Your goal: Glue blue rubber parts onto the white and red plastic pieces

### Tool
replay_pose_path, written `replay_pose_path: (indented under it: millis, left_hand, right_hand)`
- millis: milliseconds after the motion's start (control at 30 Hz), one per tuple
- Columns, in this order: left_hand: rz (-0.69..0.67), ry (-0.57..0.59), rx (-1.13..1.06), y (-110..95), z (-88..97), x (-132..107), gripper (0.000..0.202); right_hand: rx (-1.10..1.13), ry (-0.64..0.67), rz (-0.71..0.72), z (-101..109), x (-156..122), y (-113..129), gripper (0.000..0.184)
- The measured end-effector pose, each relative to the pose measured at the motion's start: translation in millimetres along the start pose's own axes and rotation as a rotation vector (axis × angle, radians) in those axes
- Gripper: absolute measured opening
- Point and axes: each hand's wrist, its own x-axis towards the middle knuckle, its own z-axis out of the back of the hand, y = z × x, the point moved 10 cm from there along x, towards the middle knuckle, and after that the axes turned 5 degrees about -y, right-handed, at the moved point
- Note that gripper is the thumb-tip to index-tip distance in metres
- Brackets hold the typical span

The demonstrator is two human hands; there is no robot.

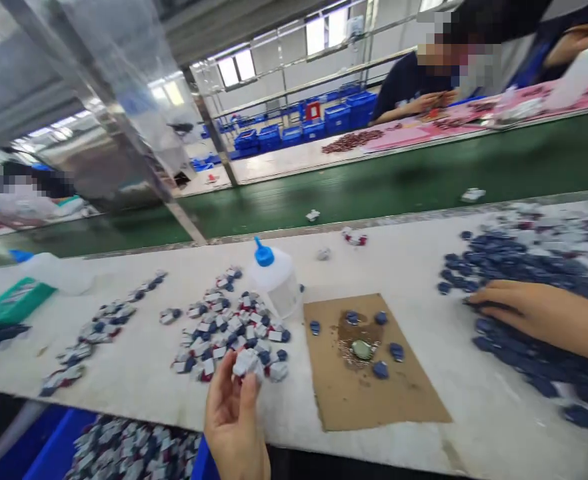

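My left hand (237, 417) pinches a small light-grey plastic piece (247, 363) between thumb and fingers, just over the near edge of a heap of assembled grey, navy and red pieces (229, 327). My right hand (534, 310) is at the left side of a large pile of loose navy pieces (514, 263). Its fingers are closed together, and something dark shows at the tips, too unclear to name. Between the hands lies a brown cardboard sheet (334, 400). A wet patch, a round greenish lid-like piece (361, 349) and several navy pieces are on it.
A white bottle with a blue nozzle (277, 280) stands behind the heap. Another bottle (61, 273) and a green tray (11, 303) sit at far left. Below the table edge is a blue bin (49, 440) of pieces. Beyond the green belt (399, 177), a person works.
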Motion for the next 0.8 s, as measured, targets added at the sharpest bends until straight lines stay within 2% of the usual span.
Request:
replay_pose_path:
  millis: [67, 133, 200, 233, 367, 467, 567, 667, 733, 800]
  left_hand:
    - [0.321, 0.157, -0.091, 35, -24.5, -39, 0.045]
    - [0.575, 0.339, -0.114, 56, -48.6, -74, 0.050]
    - [0.726, 0.452, -0.117, 64, -62.7, -96, 0.050]
    - [0.766, 0.472, -0.125, 63, -66.3, -101, 0.049]
    - [0.791, 0.399, -0.196, 53, -69.2, -97, 0.043]
    - [0.726, 0.365, -0.198, 45, -68.5, -91, 0.042]
    - [0.633, 0.358, -0.151, 42, -64.2, -83, 0.046]
    - [0.637, 0.345, -0.124, 47, -58.1, -78, 0.044]
    - [0.648, 0.340, -0.115, 50, -55.0, -75, 0.040]
    - [0.642, 0.332, -0.103, 51, -52.1, -72, 0.038]
  right_hand:
    - [-0.026, 0.093, 0.008, -3, -7, 4, 0.020]
    - [-0.021, 0.107, -0.001, -3, -11, 15, 0.028]
    - [0.061, 0.111, -0.020, -5, -14, 30, 0.031]
    - [0.128, 0.128, -0.027, -8, -15, 38, 0.032]
    - [0.344, 0.249, -0.060, -27, -21, 76, 0.040]
    - [0.371, 0.309, -0.026, -40, -21, 108, 0.037]
    - [0.278, 0.301, 0.110, -54, -18, 140, 0.027]
    - [0.112, 0.280, 0.320, -70, -15, 167, 0.012]
    - [-0.027, 0.279, 0.482, -84, -16, 183, 0.012]
    - [-0.132, 0.284, 0.582, -98, -16, 192, 0.015]
